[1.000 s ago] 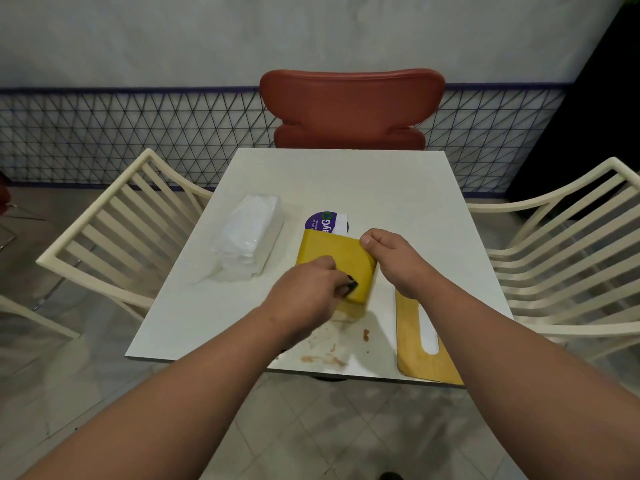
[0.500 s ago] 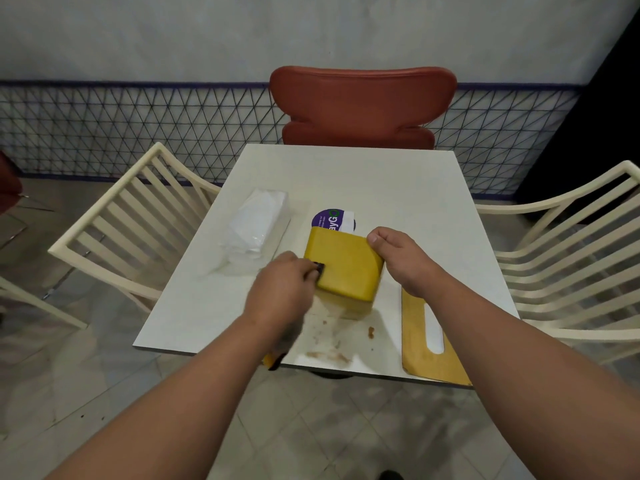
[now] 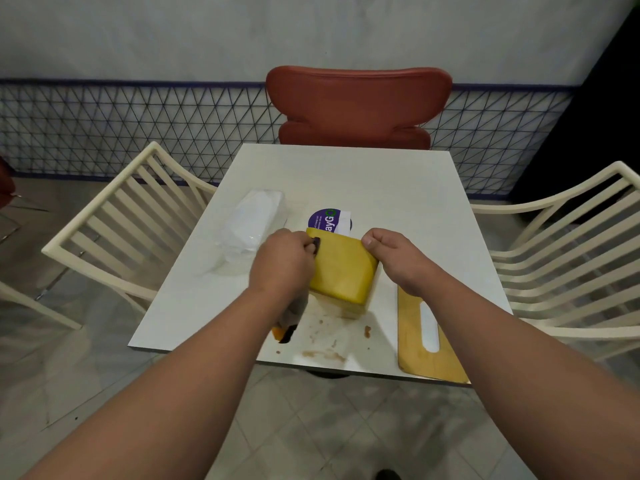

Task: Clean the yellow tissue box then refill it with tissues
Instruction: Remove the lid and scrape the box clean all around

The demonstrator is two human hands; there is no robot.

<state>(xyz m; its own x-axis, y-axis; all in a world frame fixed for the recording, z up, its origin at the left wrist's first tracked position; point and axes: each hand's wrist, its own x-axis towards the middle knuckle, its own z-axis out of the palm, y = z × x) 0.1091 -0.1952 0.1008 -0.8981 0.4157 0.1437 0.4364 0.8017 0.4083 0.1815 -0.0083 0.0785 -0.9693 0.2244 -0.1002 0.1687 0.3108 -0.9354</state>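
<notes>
As before, left hand [image 3: 282, 261] farther left.

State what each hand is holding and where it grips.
Right hand grips the yellow tissue box at its far right top corner. Left hand holds a dark cleaning tool, bunched in its fist.
</notes>
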